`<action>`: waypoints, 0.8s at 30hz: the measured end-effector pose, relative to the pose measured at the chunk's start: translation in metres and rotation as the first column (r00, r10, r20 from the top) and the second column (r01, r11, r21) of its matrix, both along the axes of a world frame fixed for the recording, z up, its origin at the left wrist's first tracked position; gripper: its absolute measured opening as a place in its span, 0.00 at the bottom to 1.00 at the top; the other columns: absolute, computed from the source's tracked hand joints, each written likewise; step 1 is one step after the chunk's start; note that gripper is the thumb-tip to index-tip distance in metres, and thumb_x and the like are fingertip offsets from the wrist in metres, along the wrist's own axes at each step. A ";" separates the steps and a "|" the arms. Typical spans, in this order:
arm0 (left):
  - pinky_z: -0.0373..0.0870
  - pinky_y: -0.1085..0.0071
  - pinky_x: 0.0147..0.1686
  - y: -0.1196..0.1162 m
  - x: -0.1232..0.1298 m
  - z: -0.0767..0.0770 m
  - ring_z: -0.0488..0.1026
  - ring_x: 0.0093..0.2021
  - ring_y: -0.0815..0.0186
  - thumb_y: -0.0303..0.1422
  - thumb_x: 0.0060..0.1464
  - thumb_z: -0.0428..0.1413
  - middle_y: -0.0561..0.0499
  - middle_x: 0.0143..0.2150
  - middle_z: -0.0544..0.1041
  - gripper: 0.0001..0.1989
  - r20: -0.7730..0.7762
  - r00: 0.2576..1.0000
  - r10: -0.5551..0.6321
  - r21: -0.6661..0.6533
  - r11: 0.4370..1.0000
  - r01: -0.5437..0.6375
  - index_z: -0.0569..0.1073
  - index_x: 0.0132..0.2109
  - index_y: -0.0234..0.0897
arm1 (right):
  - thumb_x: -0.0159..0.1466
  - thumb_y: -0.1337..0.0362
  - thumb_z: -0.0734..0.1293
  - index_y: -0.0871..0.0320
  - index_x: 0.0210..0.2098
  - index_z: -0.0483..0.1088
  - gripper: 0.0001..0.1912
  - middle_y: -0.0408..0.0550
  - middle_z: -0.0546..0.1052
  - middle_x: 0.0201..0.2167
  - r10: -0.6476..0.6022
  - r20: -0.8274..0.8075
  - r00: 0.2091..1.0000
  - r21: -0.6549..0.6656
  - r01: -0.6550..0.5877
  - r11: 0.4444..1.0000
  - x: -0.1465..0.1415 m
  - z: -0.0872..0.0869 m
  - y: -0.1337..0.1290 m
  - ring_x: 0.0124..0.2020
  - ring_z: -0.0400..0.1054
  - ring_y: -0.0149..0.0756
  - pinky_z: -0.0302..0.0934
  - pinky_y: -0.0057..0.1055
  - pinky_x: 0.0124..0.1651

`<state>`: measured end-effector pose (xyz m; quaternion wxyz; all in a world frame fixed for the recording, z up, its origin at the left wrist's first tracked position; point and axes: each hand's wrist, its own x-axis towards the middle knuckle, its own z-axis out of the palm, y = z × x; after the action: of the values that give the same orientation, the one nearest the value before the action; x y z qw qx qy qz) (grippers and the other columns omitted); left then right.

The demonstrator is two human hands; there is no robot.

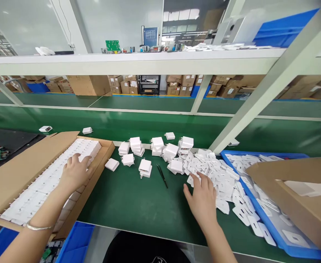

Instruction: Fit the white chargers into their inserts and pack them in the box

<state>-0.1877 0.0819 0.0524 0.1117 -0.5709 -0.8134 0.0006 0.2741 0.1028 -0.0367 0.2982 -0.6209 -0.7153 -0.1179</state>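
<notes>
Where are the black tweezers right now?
In the head view, the tweezers lie near the middle of the green table, between a small stack of white chargers on their left and the right hand.

A left hand [75,172] hides some white adapters [46,182] toward the table's [149,210] left edge; toward the right edge, cardboard [283,168] is cut off.

The left hand [74,172] is at boxed chargers [49,176], the right hand [203,200] (fingers spread) by plates [225,182].
</notes>
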 end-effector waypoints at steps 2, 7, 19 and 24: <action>0.69 0.44 0.57 0.007 0.028 0.011 0.66 0.63 0.34 0.42 0.69 0.47 0.26 0.66 0.65 0.27 -0.021 0.994 -0.107 0.117 0.987 0.108 0.72 0.65 0.32 | 0.74 0.55 0.56 0.66 0.64 0.67 0.27 0.73 0.69 0.66 -0.011 0.102 0.995 0.022 0.008 1.000 0.015 -0.009 0.007 0.68 0.59 0.72 0.58 0.68 0.62; 0.70 0.54 0.58 0.032 0.101 0.006 0.71 0.62 0.45 0.36 0.67 0.52 0.35 0.68 0.68 0.25 -0.030 0.892 -0.450 0.014 0.892 0.451 0.68 0.69 0.37 | 0.77 0.55 0.53 0.62 0.69 0.65 0.28 0.65 0.71 0.67 0.086 0.176 0.981 0.012 -0.090 0.996 0.020 -0.039 -0.002 0.68 0.65 0.63 0.51 0.66 0.70; 0.72 0.55 0.51 0.054 0.112 0.000 0.77 0.55 0.44 0.32 0.66 0.52 0.33 0.56 0.79 0.22 0.038 0.861 -0.508 -0.019 0.861 0.509 0.70 0.65 0.31 | 0.72 0.57 0.66 0.51 0.61 0.69 0.19 0.57 0.74 0.61 0.341 0.011 0.940 -0.141 -0.336 0.931 -0.007 -0.013 -0.042 0.62 0.69 0.55 0.66 0.56 0.61; 0.77 0.63 0.41 -0.002 0.118 0.002 0.79 0.39 0.58 0.39 0.67 0.49 0.41 0.58 0.78 0.28 0.653 0.634 -0.415 0.147 0.890 0.431 0.63 0.71 0.40 | 0.68 0.53 0.70 0.57 0.50 0.70 0.17 0.57 0.74 0.46 0.207 -0.012 0.978 -0.110 -0.207 0.972 -0.025 -0.011 -0.042 0.46 0.69 0.53 0.67 0.47 0.45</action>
<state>-0.0699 0.0803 0.0542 -0.1967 -0.7079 -0.6414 -0.2208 0.2495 0.0611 -0.0481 0.2743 -0.5584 -0.7815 -0.0464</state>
